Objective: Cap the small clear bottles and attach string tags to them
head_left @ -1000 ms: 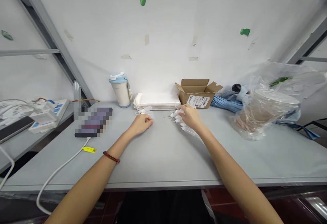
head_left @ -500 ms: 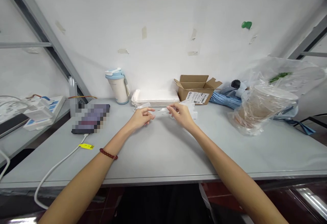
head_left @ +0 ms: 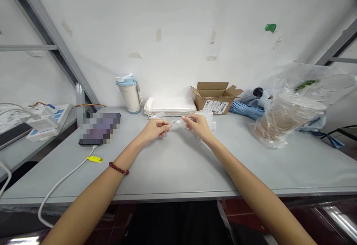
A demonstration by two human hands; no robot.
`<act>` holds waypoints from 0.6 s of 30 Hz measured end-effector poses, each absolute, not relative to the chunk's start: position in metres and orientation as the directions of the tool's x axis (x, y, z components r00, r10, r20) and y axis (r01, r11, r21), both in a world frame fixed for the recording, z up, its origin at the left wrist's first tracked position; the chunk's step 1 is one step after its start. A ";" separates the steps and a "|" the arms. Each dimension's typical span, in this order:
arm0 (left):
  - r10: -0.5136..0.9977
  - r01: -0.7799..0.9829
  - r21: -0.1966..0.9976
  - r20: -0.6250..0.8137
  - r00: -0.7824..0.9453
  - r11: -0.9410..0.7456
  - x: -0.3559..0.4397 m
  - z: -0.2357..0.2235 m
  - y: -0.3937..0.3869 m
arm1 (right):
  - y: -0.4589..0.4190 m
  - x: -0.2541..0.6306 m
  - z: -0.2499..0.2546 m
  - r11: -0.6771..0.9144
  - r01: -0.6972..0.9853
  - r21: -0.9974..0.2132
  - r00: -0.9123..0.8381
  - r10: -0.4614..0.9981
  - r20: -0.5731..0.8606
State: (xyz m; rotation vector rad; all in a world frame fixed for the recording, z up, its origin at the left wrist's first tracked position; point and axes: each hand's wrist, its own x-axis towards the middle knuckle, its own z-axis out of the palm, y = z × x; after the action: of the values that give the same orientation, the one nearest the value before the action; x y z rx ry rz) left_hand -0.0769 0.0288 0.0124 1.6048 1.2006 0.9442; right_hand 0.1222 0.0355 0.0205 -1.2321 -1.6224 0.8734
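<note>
Over the middle of the table, my right hand [head_left: 197, 125] pinches a small white piece with a thin pale cord [head_left: 175, 121] running out to the left. The piece's exact kind is too small to make out. At the cord's far end, my left hand [head_left: 155, 129] has thumb and forefinger pressed together, seemingly on the cord. A red bead bracelet [head_left: 119, 168] circles my left wrist. Close behind my right hand lies clear or white plastic wrapping [head_left: 211, 120], and another small white piece [head_left: 158, 115] lies behind my left hand.
Along the wall stand a tumbler [head_left: 130, 96], a stack of white flat packets [head_left: 170, 105] and an open cardboard box [head_left: 213, 96]. A phone [head_left: 100, 129] on a white cable [head_left: 65, 178] lies left. To the right are a blue umbrella [head_left: 247, 109] and a plastic-wrapped container [head_left: 292, 116].
My left thumb and forefinger have come together at the cord's end; before, they were apart. The cord now bows between the hands. My right hand has barely moved.
</note>
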 end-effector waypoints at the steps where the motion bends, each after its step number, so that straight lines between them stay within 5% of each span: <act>1: 0.969 0.277 0.953 0.059 0.242 -0.127 -0.077 0.013 0.029 | 0.035 0.122 0.020 0.251 0.328 -0.911 -0.111 0.968 0.227; 18: 0.956 0.036 0.999 -0.021 0.291 0.012 -0.076 0.014 0.027 | 0.034 0.118 0.015 0.223 0.170 -0.960 -0.171 0.966 0.194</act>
State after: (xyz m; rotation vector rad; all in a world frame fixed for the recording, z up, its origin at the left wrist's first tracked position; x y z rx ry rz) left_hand -0.0760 0.0267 0.0141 1.3469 1.0196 0.9604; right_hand 0.1177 0.0336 0.0153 -1.1061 -1.5545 1.0628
